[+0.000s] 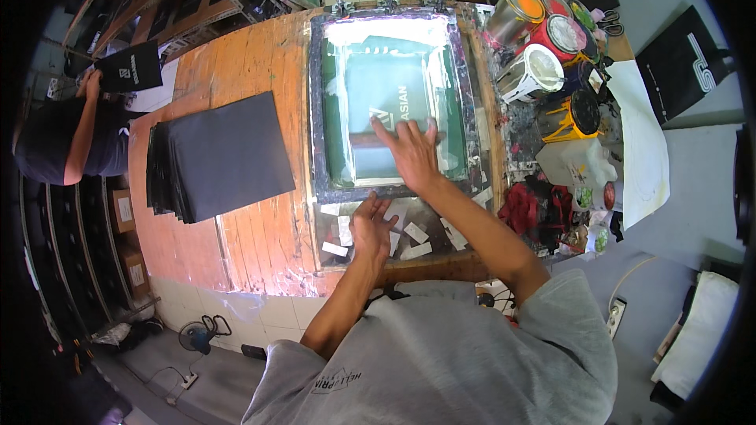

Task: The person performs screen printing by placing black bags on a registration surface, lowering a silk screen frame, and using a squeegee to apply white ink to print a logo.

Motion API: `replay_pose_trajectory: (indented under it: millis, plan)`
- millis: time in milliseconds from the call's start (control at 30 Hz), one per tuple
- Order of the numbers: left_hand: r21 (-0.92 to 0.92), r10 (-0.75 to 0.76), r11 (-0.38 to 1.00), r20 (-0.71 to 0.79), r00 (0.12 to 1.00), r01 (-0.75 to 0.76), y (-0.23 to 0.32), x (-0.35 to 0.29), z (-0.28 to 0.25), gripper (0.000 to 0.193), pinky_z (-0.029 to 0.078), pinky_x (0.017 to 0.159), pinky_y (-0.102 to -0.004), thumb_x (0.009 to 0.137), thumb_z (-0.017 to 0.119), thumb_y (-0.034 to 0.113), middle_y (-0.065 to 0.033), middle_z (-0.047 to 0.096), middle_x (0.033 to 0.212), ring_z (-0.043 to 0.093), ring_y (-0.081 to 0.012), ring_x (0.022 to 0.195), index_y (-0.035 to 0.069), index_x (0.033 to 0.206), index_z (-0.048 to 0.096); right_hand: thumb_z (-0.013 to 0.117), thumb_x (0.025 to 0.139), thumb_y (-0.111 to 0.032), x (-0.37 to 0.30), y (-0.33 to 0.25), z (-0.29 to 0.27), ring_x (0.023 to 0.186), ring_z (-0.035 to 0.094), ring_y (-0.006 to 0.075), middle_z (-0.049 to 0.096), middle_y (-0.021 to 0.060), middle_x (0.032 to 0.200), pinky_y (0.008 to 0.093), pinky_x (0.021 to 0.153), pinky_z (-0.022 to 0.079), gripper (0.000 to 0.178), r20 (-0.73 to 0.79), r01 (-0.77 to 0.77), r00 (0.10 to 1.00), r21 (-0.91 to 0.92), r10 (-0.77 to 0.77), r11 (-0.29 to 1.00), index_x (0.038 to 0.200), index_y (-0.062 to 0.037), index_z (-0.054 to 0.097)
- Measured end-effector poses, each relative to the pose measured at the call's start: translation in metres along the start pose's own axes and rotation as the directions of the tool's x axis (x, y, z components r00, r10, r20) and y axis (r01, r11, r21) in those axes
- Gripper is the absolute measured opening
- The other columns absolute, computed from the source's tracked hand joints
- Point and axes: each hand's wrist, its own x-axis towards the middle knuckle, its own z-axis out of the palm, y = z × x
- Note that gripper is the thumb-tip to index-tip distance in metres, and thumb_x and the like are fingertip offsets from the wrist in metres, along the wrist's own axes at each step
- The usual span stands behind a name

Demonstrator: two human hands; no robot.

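A screen-printing frame (317, 110) with a green mesh lies in front of me, a pale printed design in its middle. Across the mesh lies a brown squeegee (364, 140). My right hand (413, 153) grips it from above, fingers spread over the bar and partly hiding it. At the frame's near edge is my left hand (372, 228), its fingers apart and the fingertips at or just below the rim; nothing shows in it. What lies beneath the mesh is hard to make out. To the left rests a fanned stack of black sheets (228, 157).
Metal clamps (390, 2) hold the frame's far side. Open paint cans (516, 16) and tubs crowd the right. White tape pieces (416, 232) dot the near board. At far left another person (71, 138) holds a black printed piece (130, 69) beside shelving.
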Motion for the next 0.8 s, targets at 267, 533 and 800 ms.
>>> replay_pose_trajectory:
  millis: [267,533,800]
  plan:
    - [0.029,0.005,1.0,0.039,0.999,-0.006,0.004,-0.006,0.0,0.043,0.041,0.098,-0.0568,0.093,0.074,0.034,-0.0114,0.052,0.116,0.053,-0.0293,0.123,0.006,0.12,0.054,0.055,0.09,0.007,0.139,0.076,0.039,0.104,0.056,0.0273,0.056,0.0079,0.098,0.0677,0.108,0.03,0.068,-0.035,-0.014,0.999,-0.111,0.01,0.994,0.15,-0.0236,0.052]
    - [0.032,-0.026,0.999,0.037,0.999,0.025,0.008,-0.009,0.001,0.052,0.045,0.101,-0.058,0.096,0.069,0.032,-0.0122,0.048,0.118,0.05,-0.0315,0.122,0.004,0.135,0.047,0.06,0.086,0.009,0.192,0.133,0.033,0.115,0.058,0.031,0.063,0.0158,0.115,0.0524,0.1,0.038,0.075,0.021,-0.079,0.996,-0.18,0.084,0.981,0.153,-0.022,0.05]
    - [0.068,0.02,0.997,0.108,0.994,-0.028,0.015,-0.016,0.002,0.039,0.049,0.098,-0.0554,0.094,0.075,0.031,-0.0064,0.055,0.107,0.057,-0.0278,0.112,0.013,0.118,0.049,0.056,0.085,0.008,0.18,0.109,0.037,0.104,0.057,0.0266,0.061,0.01,0.105,0.0459,0.09,0.037,0.073,0.105,-0.012,0.994,-0.213,0.035,0.977,0.152,-0.0227,0.052]
